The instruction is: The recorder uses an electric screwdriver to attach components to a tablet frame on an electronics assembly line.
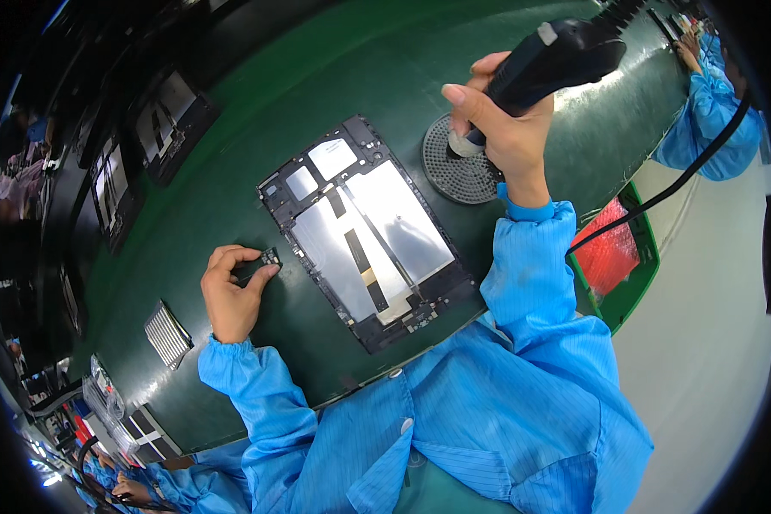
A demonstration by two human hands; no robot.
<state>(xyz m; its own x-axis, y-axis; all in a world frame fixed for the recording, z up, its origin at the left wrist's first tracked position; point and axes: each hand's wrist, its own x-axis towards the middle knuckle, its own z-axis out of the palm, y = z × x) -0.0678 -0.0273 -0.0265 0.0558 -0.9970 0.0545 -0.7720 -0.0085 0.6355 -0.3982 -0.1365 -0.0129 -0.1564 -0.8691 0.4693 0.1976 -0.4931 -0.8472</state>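
My left hand (234, 291) pinches a small dark circuit board (271, 257) between thumb and fingers, just left of the opened tablet. My right hand (516, 137) grips a black handheld tool (544, 68) with a ribbed hose at its upper end; its exact kind is unclear. The tool's lower end hangs over a round grey perforated disc (463, 184), and I cannot tell whether they touch. Between my hands lies the tablet's inner side (321, 244), with silver plates, dark flex strips and small boards along its edges. Neither hand is on it.
The green tabletop (308, 377) carries a small ribbed silver piece (169, 334) at left. Other opened tablets (171, 124) stand at the far left. A green bin (634, 295) with red wrap sits at right, crossed by a black cable (677, 182). Co-workers' blue sleeves (715, 128) appear at the edges.
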